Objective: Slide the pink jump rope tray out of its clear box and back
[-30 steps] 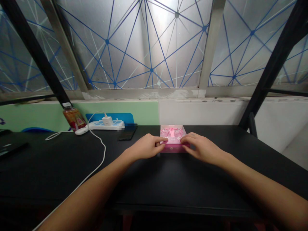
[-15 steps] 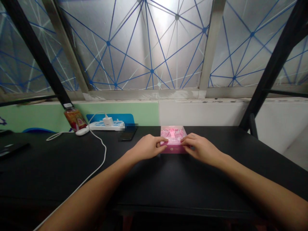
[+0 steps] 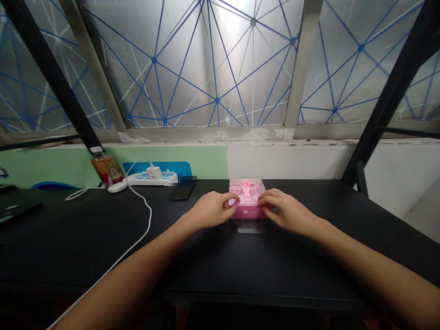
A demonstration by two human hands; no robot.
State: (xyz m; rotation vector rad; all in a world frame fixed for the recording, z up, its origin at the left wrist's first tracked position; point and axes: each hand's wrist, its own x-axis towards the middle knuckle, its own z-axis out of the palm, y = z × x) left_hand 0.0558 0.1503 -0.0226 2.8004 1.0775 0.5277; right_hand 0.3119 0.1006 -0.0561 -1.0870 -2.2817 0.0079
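A small pink box (image 3: 246,212) lies on the black table, its top showing pink and white shapes that look to be under clear plastic. My left hand (image 3: 213,209) holds the box's left front corner, with the index finger on top and the thumb by the front side. On the opposite corner, my right hand (image 3: 283,210) grips in the same way, fingers curled over the top edge and thumb lower down. Out from the box's front bottom edge sticks a clear plastic flap (image 3: 251,229). The pink things inside are too small to tell apart.
At the back left are a white power strip (image 3: 137,179) with a plugged-in charger (image 3: 154,173), a dark phone (image 3: 184,189) and a bottle with an orange label (image 3: 107,169). A white cable (image 3: 150,215) runs forward under my left arm. Behind the table stands a wall (image 3: 292,160).
A clear flap now shows in front of the box, where none was seen before. More of the box's pink front face is visible. Both hands have stayed nearly in place.
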